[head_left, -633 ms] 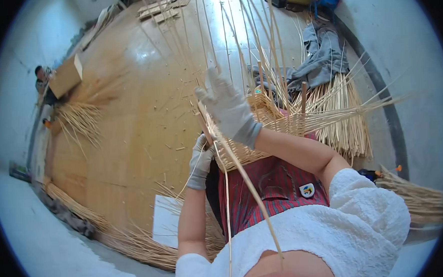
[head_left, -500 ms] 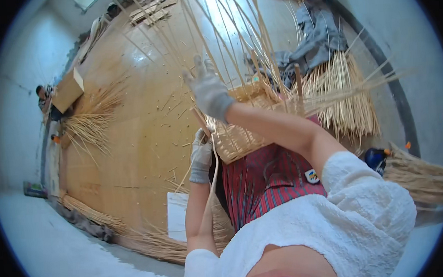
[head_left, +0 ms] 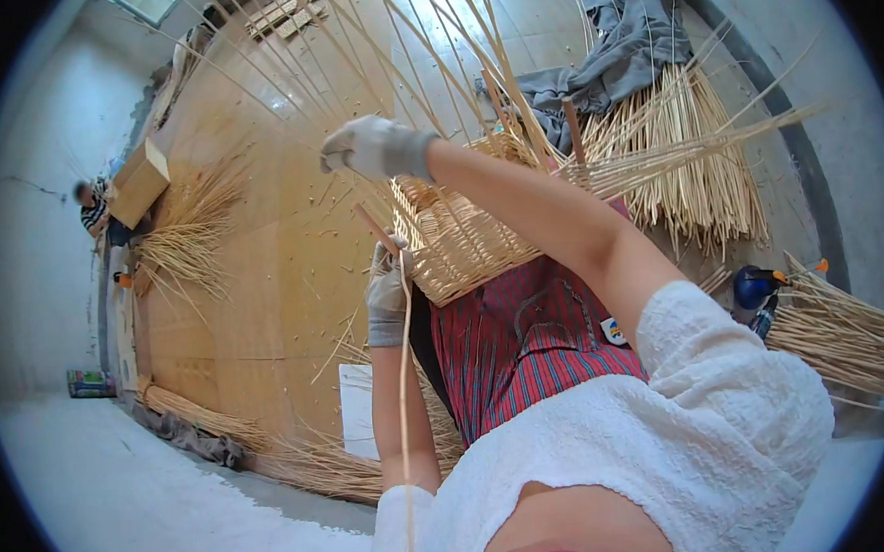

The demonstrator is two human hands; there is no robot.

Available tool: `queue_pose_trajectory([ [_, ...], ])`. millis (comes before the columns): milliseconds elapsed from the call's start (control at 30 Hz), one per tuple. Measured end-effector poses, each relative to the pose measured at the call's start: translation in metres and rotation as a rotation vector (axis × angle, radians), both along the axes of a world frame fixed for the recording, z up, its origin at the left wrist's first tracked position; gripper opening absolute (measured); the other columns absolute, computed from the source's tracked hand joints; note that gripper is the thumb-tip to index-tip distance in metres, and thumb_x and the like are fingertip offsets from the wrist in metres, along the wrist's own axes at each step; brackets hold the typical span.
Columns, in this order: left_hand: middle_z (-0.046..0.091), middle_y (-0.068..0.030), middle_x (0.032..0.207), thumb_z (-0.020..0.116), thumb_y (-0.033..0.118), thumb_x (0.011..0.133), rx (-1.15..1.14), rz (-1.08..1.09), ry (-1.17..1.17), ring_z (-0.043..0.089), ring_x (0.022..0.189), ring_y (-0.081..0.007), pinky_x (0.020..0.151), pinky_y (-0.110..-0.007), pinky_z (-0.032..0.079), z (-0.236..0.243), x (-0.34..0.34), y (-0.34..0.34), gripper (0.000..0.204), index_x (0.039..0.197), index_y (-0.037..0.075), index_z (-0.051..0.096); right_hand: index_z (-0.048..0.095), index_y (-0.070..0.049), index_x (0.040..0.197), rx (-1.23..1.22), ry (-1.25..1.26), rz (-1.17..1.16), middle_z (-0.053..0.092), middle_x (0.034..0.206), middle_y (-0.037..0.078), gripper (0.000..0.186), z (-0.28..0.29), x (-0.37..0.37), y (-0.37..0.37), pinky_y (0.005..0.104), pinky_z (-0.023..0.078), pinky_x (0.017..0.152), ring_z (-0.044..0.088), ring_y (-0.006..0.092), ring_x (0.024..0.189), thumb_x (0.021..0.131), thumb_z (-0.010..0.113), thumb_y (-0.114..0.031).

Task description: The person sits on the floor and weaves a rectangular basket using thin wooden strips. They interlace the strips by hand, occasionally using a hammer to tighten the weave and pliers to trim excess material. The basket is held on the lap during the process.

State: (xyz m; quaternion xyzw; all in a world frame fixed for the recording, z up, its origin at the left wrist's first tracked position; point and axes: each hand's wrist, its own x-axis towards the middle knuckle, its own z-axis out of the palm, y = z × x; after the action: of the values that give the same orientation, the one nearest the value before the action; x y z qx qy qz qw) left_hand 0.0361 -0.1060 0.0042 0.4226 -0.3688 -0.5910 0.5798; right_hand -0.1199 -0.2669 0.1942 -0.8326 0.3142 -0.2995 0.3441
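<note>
A half-woven wicker basket [head_left: 465, 240] rests on my lap, with tall pale canes [head_left: 440, 56] rising from its far sides. My left hand [head_left: 388, 289], in a grey-white glove, closes on the basket's left corner beside a wooden peg [head_left: 376, 227]. From that corner a long pale strand [head_left: 405, 378] runs down over my left forearm. Also gloved, my right hand [head_left: 367, 150] reaches across above the basket's far left side. Its fingers are curled together among the canes; what they hold, if anything, is hidden. Another wooden peg [head_left: 574, 134] stands at the right corner.
A bundle of canes [head_left: 691, 163] lies at the right under grey cloth [head_left: 640, 41]. More canes [head_left: 835, 335] lie by a blue-black object [head_left: 754, 287]. At the far left a person [head_left: 88, 207] is near a cardboard box [head_left: 139, 182] and loose canes [head_left: 195, 234]. Offcuts litter the tan floor [head_left: 254, 316].
My right hand has swung left, and its fingers have gone from spread to curled. The basket and my left hand have shifted slightly. The strand now hangs straighter over my left forearm.
</note>
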Motion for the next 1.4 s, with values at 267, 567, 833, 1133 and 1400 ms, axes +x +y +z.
queue_pose_trajectory([
  [267,0.061,0.0073,0.102,0.068,0.000,0.096,-0.013,-0.033,-0.011,0.058,0.092,-0.0048,0.079,-0.021,0.051,-0.009,0.007,-0.002,0.041,0.133,0.013,0.057,0.038,-0.018,0.156,-0.408,-0.334,-0.517,0.071,0.106,0.014,0.071,-0.064,-0.011,0.013,0.0414,0.057,0.085,0.070,0.0353,0.082,0.089,0.059,-0.004],
  [567,0.062,-0.0034,0.110,0.076,0.000,0.088,-0.126,0.360,-0.139,0.063,0.095,-0.0132,0.083,-0.029,0.056,0.025,-0.049,0.024,0.040,0.122,0.007,0.056,0.065,-0.010,0.121,0.630,-0.902,-0.383,0.075,0.107,0.004,0.020,-0.145,-0.164,0.160,0.0288,0.058,0.079,0.072,0.0171,0.101,0.104,0.061,-0.021],
  [833,0.065,-0.0126,0.098,0.055,0.011,0.104,0.078,0.024,-0.539,0.070,0.066,-0.0192,0.052,-0.029,0.054,0.087,-0.127,-0.001,0.020,0.121,0.002,0.053,0.067,-0.009,0.117,0.659,-0.771,-0.653,0.073,0.113,0.003,0.017,-0.139,-0.169,0.163,0.0260,0.057,0.070,0.072,0.0167,0.102,0.103,0.060,-0.016],
  [1133,0.067,-0.0087,0.096,0.058,0.030,0.105,0.288,-0.090,-0.388,0.065,0.045,-0.0218,0.036,-0.032,0.051,0.076,-0.114,-0.021,0.027,0.110,0.004,0.060,0.021,-0.014,0.162,0.122,-0.414,-0.340,0.073,0.111,0.014,0.076,-0.038,-0.119,0.087,0.0307,0.058,0.078,0.074,0.0229,0.095,0.097,0.059,-0.004],
  [1400,0.064,-0.0077,0.099,0.055,0.004,0.102,-0.016,0.375,-0.350,0.071,0.068,-0.0171,0.053,-0.028,0.057,0.082,-0.156,0.003,0.033,0.135,0.009,0.052,0.068,-0.010,0.121,0.501,-0.624,-0.344,0.074,0.105,0.004,0.020,-0.135,-0.226,0.168,0.0223,0.057,0.066,0.072,0.0146,0.097,0.104,0.059,-0.015],
])
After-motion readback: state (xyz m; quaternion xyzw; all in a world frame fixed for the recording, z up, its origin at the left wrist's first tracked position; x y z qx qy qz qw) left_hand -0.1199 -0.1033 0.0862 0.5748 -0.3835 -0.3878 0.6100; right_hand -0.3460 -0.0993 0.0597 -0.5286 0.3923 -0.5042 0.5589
